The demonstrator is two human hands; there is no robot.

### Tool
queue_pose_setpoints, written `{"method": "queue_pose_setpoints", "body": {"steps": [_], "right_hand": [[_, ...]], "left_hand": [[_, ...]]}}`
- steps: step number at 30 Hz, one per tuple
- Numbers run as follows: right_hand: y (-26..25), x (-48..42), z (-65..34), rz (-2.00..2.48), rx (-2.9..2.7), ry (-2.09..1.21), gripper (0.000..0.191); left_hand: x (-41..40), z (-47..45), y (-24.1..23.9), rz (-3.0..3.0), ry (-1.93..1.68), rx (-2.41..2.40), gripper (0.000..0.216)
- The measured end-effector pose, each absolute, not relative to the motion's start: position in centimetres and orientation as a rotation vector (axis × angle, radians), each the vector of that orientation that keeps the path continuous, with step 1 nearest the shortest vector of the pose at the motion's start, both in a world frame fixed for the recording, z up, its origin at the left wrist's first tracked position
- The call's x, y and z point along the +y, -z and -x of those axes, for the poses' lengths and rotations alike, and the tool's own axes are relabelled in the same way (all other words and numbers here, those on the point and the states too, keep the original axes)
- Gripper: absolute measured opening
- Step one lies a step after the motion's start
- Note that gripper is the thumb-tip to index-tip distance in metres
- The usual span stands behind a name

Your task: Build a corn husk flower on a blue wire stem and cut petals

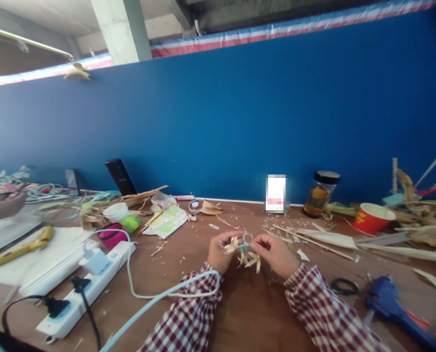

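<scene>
A small sprig of pale dried-husk flowers (253,261) with light blue-green stems is held in front of me, just above the brown table. My left hand (220,253) is closed round the sprig's left side, and one pale bloom shows at its fingertips. The thumb and forefinger of my right hand (278,254) pinch together at the stems' right end, beside a thin pale loop (247,238). Whether that loop is a strip of husk or tape I cannot tell. Both sleeves are red-and-white checked.
Right of me lie a blue glue gun (390,303), a black ring (345,287), husk strips (328,238), a red paper cup (370,218) and a lidded jar (318,195). Leftward are a power strip (103,278) with cables and a yellow tool (27,247). Another person's hand (5,205) is far left.
</scene>
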State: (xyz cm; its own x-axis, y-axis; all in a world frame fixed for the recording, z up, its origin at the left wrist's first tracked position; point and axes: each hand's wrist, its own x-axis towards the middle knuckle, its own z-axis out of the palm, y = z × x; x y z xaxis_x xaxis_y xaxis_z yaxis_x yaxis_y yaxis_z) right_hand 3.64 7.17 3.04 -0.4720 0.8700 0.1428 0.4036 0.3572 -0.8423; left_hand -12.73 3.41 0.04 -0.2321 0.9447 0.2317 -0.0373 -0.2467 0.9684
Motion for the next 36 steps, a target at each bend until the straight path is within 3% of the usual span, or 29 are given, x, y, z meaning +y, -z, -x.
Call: {"method": "queue_pose_setpoints", "body": {"steps": [6,11,17,29,36], "right_hand": [[-3.2,6.9,-3.6,1.057,-2.044,-1.023,0.025],[-3.6,8.1,-4.7,1.091,-1.944,-0.982,0.028],[-4.5,9.9,-5.4,1.073,-1.575,-1.190,0.026],[-6.8,12.7,3.8,0.698,-1.048,-1.743,0.021],[-5.1,13.1,7.5,0.713,-1.158,-1.816,0.016]], "left_hand": [[3.5,12.2,0.3,-1.208,-1.630,1.246,0.021],[3.7,12.8,0.1,-1.183,-1.857,1.323,0.033],[4.6,14.5,1.0,-0.980,-2.016,1.493,0.023],[3.3,12.0,0.1,-1.374,-1.492,1.321,0.031],[4.0,12.7,0.6,-1.235,-1.503,1.334,0.026]]}}
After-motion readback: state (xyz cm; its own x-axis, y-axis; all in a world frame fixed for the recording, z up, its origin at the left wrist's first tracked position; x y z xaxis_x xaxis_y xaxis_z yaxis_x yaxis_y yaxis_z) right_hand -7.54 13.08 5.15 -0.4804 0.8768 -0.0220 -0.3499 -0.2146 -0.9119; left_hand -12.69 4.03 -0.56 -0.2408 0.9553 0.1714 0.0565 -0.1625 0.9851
